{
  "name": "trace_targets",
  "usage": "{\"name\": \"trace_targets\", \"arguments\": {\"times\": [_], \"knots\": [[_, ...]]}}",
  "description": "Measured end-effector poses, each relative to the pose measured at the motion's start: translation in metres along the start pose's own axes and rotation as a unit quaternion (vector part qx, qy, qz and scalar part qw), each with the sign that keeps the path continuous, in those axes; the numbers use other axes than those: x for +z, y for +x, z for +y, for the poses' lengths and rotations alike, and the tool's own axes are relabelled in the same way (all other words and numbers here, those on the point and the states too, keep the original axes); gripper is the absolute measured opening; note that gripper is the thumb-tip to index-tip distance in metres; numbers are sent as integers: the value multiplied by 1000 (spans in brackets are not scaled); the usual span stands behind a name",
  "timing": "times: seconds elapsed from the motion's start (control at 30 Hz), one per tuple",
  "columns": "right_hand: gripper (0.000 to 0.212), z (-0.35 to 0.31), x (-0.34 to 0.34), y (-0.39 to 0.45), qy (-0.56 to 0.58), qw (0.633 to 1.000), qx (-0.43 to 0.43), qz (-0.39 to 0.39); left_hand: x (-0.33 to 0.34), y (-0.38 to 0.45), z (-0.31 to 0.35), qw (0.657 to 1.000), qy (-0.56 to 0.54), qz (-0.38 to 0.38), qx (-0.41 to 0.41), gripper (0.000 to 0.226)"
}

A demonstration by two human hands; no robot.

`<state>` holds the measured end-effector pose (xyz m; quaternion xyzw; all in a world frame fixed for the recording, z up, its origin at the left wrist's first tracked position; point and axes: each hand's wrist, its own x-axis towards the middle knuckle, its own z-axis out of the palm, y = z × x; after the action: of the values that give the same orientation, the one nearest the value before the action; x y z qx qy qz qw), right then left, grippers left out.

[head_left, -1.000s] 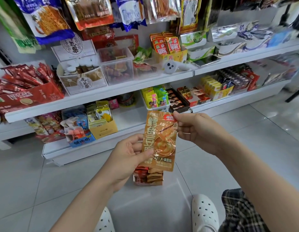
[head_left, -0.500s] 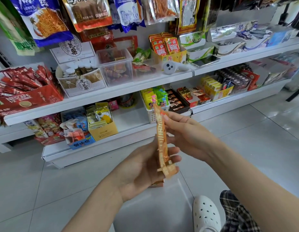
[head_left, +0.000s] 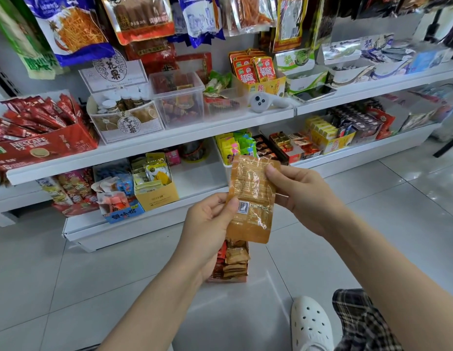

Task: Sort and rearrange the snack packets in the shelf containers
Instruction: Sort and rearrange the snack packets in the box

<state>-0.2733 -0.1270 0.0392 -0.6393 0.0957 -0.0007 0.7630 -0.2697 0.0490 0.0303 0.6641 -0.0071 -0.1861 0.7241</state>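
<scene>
An orange snack packet [head_left: 252, 198] is held upright in front of the shelves, its back side with the barcode facing me. My left hand [head_left: 207, 229] pinches its lower left edge with thumb and fingers. My right hand [head_left: 298, 196] pinches its upper right edge. Below the packet, a clear container [head_left: 231, 264] filled with brown and red snack packets stands on the floor, partly hidden by my left hand.
White shelves [head_left: 169, 140] hold boxes and clear tubs [head_left: 178, 100] of snacks; a gap lies on the lower shelf [head_left: 200, 178] beside a yellow box [head_left: 157, 196]. A white controller [head_left: 260, 102] and a phone [head_left: 314, 93] lie on the upper shelf. My white shoe [head_left: 311, 325] is on the tiled floor.
The packet was turned over between my hands: its printed front faced me, then its edge, and its back with the barcode faces me now. Both hands kept hold of it.
</scene>
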Motion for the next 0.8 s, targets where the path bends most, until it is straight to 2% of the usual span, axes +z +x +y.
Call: {"name": "trace_targets", "arguments": {"times": [0.23,0.3,0.37,0.43,0.5,0.57,0.6,0.7,0.8], "knots": [[22,-1,-4,1,23,999,30,9,0,1,0,998,-35,-29,-36,24],[23,-3,-5,1,59,998,36,1,-3,3,3,989,-99,-70,-83,47],[24,-4,-3,1,115,992,33,-42,-6,4,7,965,-164,-139,-150,67],[22,-3,3,-2,154,983,28,-98,-6,1,6,939,-193,-213,-188,62],[21,-1,12,-4,164,976,28,-137,-5,-2,1,921,-221,-250,-199,38],[21,-1,14,-2,138,982,18,-126,-4,0,0,916,-266,-230,-193,28],[26,-2,12,0,119,987,15,-111,-4,3,0,931,-254,-195,-174,31],[49,-9,3,8,106,990,56,-70,-9,11,-2,985,-122,-58,-105,31],[55,-12,-4,9,71,993,73,-62,-12,11,-5,993,-91,-5,-78,13]]}}
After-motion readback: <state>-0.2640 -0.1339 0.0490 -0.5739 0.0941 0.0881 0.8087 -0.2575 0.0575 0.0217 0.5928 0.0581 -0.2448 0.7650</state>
